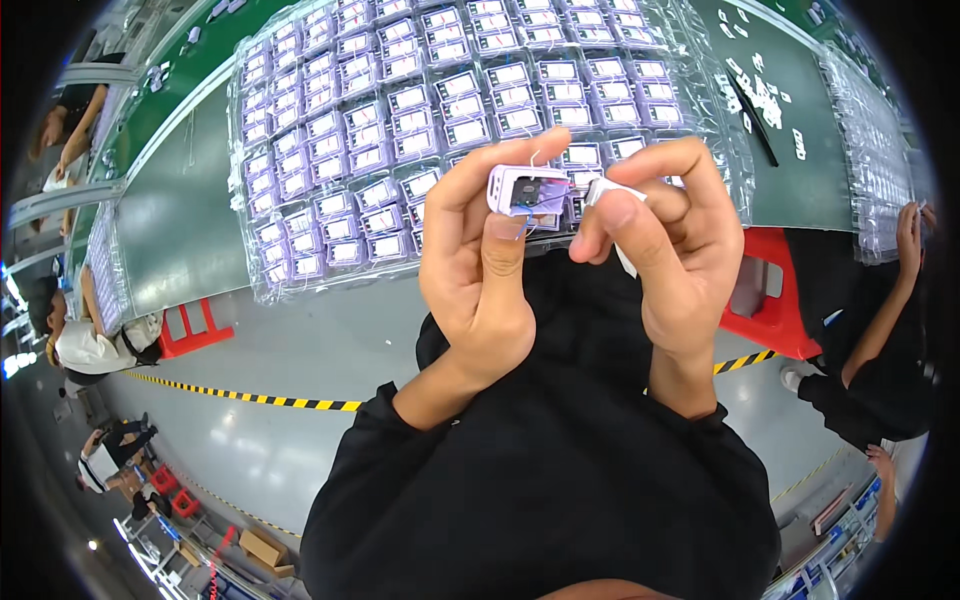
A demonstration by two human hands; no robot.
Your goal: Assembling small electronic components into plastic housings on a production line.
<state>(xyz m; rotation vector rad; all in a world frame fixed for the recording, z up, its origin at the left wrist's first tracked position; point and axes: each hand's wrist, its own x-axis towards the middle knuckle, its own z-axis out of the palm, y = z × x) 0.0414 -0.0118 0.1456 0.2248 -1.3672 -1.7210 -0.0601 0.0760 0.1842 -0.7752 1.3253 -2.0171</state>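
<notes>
My left hand [478, 260] grips a small lilac plastic housing [508, 190], its fingers and thumb wrapped round the sides. The housing's open face shows a black part inside, with thin blue, red and white wires coming out. Close by on the right, my right hand [672, 235] pinches a small white piece [603, 188] between thumb and fingers. Red wires run from the housing toward this piece. Both hands are held above the near edge of a large clear plastic tray [245, 190] filled with rows of similar lilac units [410, 122].
The tray lies on a green worktable [185, 220]. Loose white pieces [765, 100] and a black stick-like tool [755, 125] lie to its right. Another clear tray [870, 150] is farther right. Red stools [770, 300] flank me, and other people work on both sides.
</notes>
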